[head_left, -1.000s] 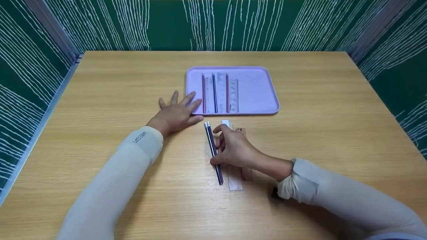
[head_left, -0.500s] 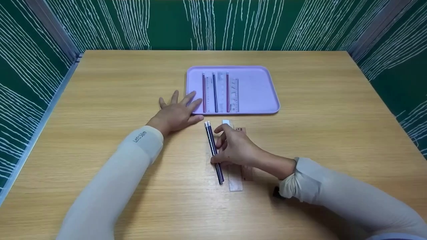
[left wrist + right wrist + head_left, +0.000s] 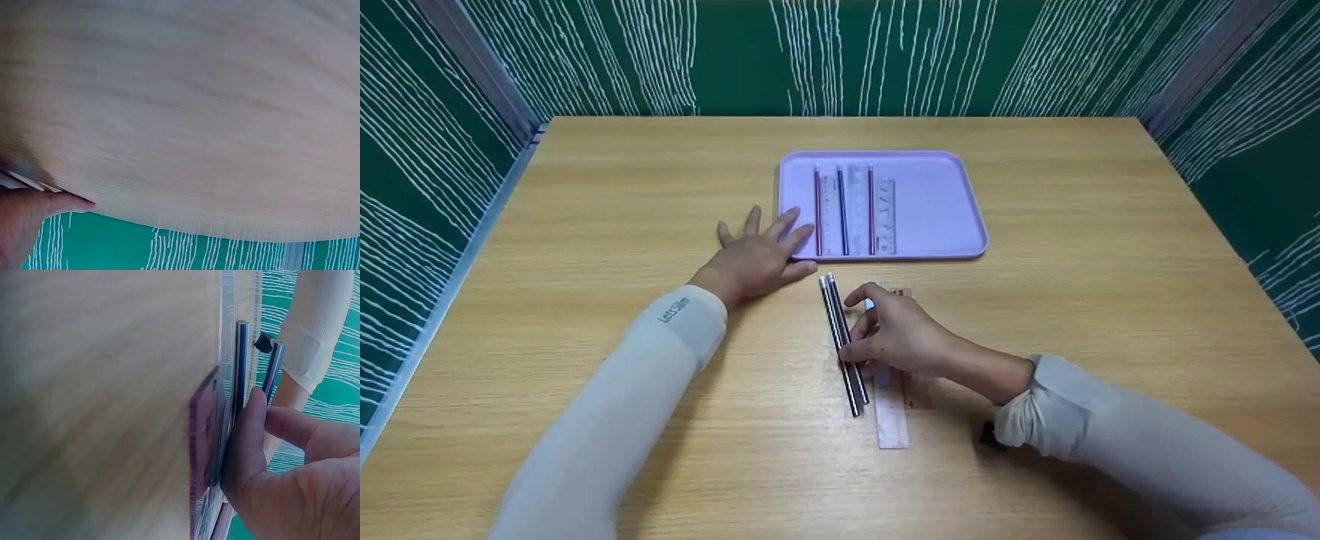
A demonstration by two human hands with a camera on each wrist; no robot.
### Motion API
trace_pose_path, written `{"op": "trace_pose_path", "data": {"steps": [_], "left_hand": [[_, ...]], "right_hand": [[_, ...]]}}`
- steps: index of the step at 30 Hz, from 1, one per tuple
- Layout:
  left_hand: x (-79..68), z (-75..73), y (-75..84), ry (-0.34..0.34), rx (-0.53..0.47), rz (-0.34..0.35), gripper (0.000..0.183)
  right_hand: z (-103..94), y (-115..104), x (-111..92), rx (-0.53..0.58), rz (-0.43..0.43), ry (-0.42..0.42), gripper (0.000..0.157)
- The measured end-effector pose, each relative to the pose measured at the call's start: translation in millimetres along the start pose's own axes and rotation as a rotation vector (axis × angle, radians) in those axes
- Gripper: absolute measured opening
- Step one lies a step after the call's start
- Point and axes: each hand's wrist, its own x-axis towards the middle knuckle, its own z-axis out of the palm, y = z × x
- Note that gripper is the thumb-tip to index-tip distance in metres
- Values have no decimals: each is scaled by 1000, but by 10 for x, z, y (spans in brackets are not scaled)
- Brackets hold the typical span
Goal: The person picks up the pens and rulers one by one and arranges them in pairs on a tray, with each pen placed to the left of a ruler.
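Note:
A dark striped pencil [image 3: 841, 311] is pinched between the thumb and fingers of my right hand [image 3: 904, 334]. The right wrist view shows this held pencil [image 3: 274, 368] raised off the surface, apart from a second dark pencil [image 3: 242, 363] that lies lower. Under my right hand lie a pale clear ruler [image 3: 892, 424] and a brownish ruler [image 3: 916, 391], both partly hidden. My left hand [image 3: 754, 259] has its fingers spread, resting at the lower left corner of the lilac tray [image 3: 937, 202]; only its thumb [image 3: 64, 203] shows clearly in the left wrist view.
On the tray, red pencils [image 3: 818, 214] and a dark pencil [image 3: 843, 214] alternate with clear rulers [image 3: 886, 217], all side by side on the left half. Wooden tabletop [image 3: 607, 172] surrounds the tray. Green walls [image 3: 742, 60] with white streaks border the back and sides.
The pinched pencil has separated slightly from the other dark pencil, and my right hand has shifted a little right. The pale ruler has slid toward the near edge. My left hand stays put.

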Motion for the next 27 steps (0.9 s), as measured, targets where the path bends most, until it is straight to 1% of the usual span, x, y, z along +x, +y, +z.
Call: {"op": "trace_pose_path", "data": {"steps": [7,11,14,18,21,27], "left_hand": [[-7,-1,8,-1,-10,-4,77],[-4,-7,12,1,9,4,77],[-1,-9,13,3,21,4,76],[-6,-5,14,0,3,-6,76],[-12,-1,15,-5,-9,-10,76],[-12,-1,22,-3,-6,-7,76]], "right_hand": [[-28,41,-13,-35,-75,16,61],[-54,48,-24,-36,-103,30,60],[-71,37,-35,43,-81,18,60],[-93,41,-49,169,-35,-10,60],[-111,61,-54,198,-22,-13,58],[-147,99,-49,221,-5,-3,51]]}}
